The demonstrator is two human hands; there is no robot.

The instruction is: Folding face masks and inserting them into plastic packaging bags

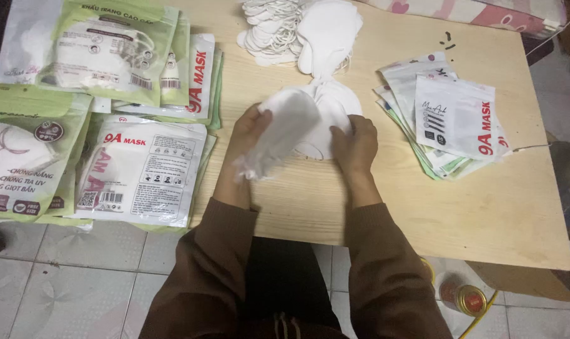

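My left hand (247, 135) grips a small stack of white face masks (282, 129) above the wooden table (423, 201). More loose white masks (329, 110) lie under and beyond it, and my right hand (355, 145) rests on their near edge, fingers curled on them. A larger heap of white masks (297, 28) with ear loops lies at the far middle of the table. Both brown sleeves reach in from the bottom.
Stacks of filled mask packets, white and green (140, 169), cover the left side of the table and beyond. A fanned pile of flat empty pouches (451, 119) lies at the right. Tiled floor and two small jars (464, 296) sit below the table's near edge.
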